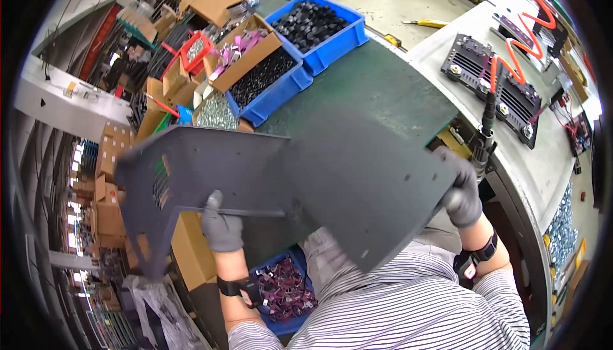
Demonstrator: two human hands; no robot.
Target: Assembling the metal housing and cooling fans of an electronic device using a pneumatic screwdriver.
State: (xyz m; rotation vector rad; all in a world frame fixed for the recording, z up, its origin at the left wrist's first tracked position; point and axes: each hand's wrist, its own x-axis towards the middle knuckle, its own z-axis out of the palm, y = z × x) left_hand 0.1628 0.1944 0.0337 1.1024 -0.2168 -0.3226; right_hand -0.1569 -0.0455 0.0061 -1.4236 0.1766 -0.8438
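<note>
"Judging by the plate [364, 187] and the tray [223, 165], how far along is the work?"

"Early, I'd say. The cutting and bending look done, since holes, slots and folded edges are all there. Neither part lies on the bench [383, 91] yet, both being held up over its near side, and I see no fastener in either."

"And the hands?"

"Both grey-gloved. The left hand [222, 227] grips the tray's near edge, thumb on top; the right hand [461, 190] is closed on the plate's right edge."

"Do the parts touch?"

"They overlap in view, but it's blurred there, so I can't tell."

"What are they made of?"

"Probably coated sheet metal, matt and dark grey. The plate is flat, four-cornered, with a few small holes; the tray has turned-up sides and a slotted left end."

"Further out?"

"The bench top is smooth, scuffed green. Past the parts stand a blue plastic bin [338, 50] of chunky black bits and loose, shiny screws [217, 114]. Off to the right, a coiled orange cord [533, 21] hangs near ribbed black units [469, 62]."
</note>
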